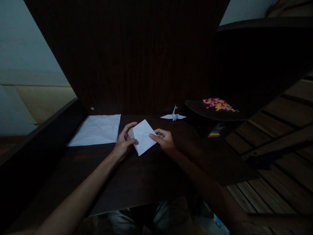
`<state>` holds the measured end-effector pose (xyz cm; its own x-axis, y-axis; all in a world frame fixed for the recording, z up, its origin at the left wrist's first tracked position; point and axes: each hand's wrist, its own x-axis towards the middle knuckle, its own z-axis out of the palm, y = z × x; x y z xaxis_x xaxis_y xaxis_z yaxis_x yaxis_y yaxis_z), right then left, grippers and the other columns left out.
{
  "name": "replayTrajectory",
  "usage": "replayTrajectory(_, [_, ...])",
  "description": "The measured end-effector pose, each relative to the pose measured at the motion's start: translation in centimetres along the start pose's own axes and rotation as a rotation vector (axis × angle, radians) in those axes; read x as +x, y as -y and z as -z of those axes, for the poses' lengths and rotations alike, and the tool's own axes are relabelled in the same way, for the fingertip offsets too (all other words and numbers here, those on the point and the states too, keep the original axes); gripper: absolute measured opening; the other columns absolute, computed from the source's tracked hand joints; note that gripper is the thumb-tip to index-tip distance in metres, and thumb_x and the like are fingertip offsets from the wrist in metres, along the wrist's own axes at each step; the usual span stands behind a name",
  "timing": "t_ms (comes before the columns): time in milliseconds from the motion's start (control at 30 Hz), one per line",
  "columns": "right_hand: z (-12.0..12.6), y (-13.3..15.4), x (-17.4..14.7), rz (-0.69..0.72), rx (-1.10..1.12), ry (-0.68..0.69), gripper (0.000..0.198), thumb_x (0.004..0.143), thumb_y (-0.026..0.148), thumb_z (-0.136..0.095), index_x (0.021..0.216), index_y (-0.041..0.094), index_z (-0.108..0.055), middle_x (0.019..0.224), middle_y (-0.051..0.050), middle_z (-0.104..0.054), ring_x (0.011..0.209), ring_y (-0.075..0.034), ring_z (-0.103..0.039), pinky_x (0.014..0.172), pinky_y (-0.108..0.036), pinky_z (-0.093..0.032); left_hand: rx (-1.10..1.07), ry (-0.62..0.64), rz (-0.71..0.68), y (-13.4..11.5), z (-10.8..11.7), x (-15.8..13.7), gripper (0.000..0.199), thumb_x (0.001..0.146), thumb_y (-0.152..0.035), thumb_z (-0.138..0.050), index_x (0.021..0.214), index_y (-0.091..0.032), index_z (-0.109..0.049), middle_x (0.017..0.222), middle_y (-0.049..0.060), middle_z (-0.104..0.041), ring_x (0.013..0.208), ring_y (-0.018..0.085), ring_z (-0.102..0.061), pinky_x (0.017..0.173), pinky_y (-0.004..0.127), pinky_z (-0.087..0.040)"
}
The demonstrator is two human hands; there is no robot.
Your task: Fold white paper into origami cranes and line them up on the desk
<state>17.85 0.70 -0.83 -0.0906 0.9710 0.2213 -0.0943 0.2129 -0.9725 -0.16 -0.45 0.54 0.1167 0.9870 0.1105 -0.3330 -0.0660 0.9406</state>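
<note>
A folded sheet of white origami paper (pixel 144 136), diamond-shaped with crease lines, is held above the dark desk between both hands. My left hand (pixel 125 139) grips its left side, thumb on the front and fingers behind, where a second flap of the paper shows. At the right corner, my right hand (pixel 164 138) pinches the paper with the thumb on top; its other fingers are partly hidden behind. Just beyond, a finished white paper crane (pixel 173 116) stands near the desk's back panel, wings spread.
A stack of white paper (pixel 96 130) lies at the left of the desk (pixel 117 189). On a curved shelf (pixel 195 109) at the right sits a heap of small colourful pieces (pixel 218 104). A rainbow-striped item (pixel 214 134) is below it. Dark panels stand behind and at left.
</note>
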Motion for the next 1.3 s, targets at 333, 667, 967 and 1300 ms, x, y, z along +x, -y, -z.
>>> replayTrajectory(333, [0.4,0.6,0.1,0.019,-0.024,0.001,0.02,0.063,0.037,-0.075,0.068,0.019,-0.069,0.069,-0.002,-0.067,0.064,-0.016,-0.06,0.061,-0.028,-0.047,0.045,-0.006,0.031,-0.2,0.6,0.3,0.04,0.054,-0.013,-0.067,0.093,-0.019,-0.064,0.078,0.0,-0.066,0.066,0.016,-0.058,0.058,0.024,-0.041])
replayTrajectory(667, [1.3,0.2,0.9,0.088,-0.039,-0.087,0.021,0.064,0.038,-0.075,0.07,0.019,-0.069,0.071,-0.002,-0.068,0.066,-0.017,-0.061,0.063,-0.029,-0.048,0.225,-0.024,-0.036,-0.3,1.2,1.0,0.041,0.055,-0.028,-0.082,0.09,-0.017,-0.064,0.074,0.002,-0.068,0.071,0.017,-0.065,0.068,0.029,-0.05])
replayTrajectory(967, [1.6,-0.6,1.3,0.108,-0.013,-0.119,0.023,0.066,0.041,-0.074,0.073,0.019,-0.07,0.073,-0.003,-0.069,0.069,-0.018,-0.062,0.065,-0.03,-0.049,0.142,-0.082,-0.004,0.1,1.3,1.1,0.047,0.056,-0.028,-0.083,0.096,-0.018,-0.063,0.072,0.001,-0.07,0.069,0.017,-0.066,0.07,0.029,-0.051])
replayTrajectory(1300, [1.2,-0.9,1.2,0.141,0.017,-0.109,0.025,0.068,0.04,-0.073,0.079,0.018,-0.069,0.079,-0.004,-0.071,0.074,-0.02,-0.065,0.069,-0.032,-0.051,0.26,-0.04,0.047,0.3,0.4,0.7,0.039,0.054,-0.026,-0.084,0.087,-0.015,-0.067,0.071,0.001,-0.07,0.06,0.014,-0.063,0.055,0.023,-0.049])
